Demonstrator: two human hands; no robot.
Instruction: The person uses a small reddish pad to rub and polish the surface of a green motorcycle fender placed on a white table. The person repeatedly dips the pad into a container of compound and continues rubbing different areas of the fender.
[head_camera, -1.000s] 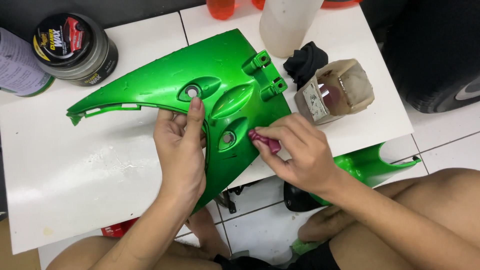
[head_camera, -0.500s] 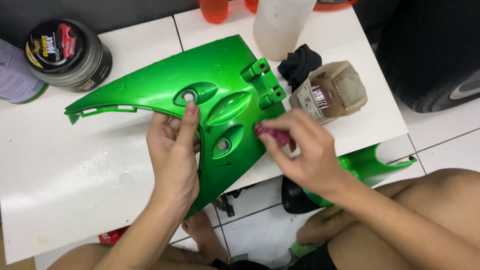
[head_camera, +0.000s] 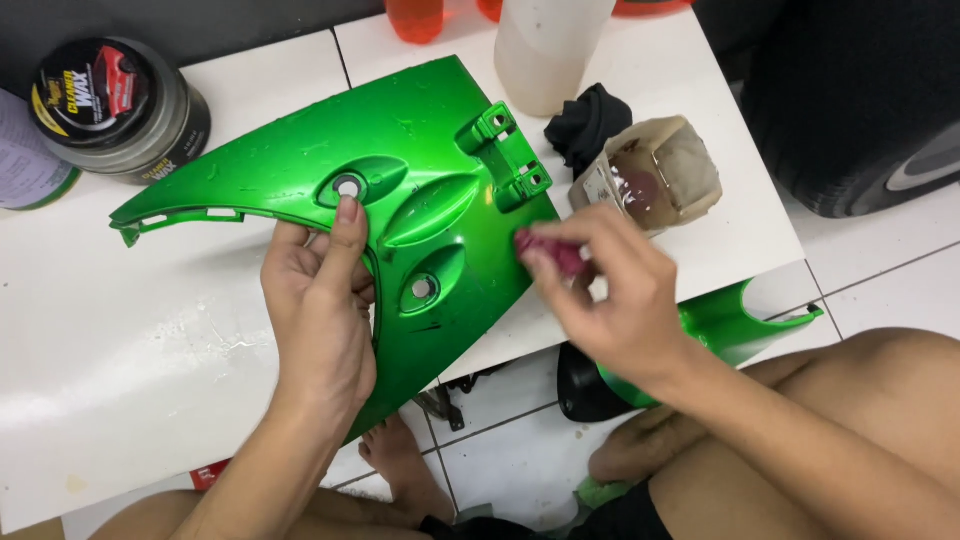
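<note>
Head view: my left hand (head_camera: 318, 300) presses the green panel (head_camera: 400, 200) on the tabletop (head_camera: 130, 350); my right hand (head_camera: 610, 290) pinches a red pad (head_camera: 550, 252) at its edge. The overhanging panel could tip if I press hard.

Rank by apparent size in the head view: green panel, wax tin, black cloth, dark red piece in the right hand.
1. green panel
2. wax tin
3. black cloth
4. dark red piece, partly hidden by the right hand
</note>
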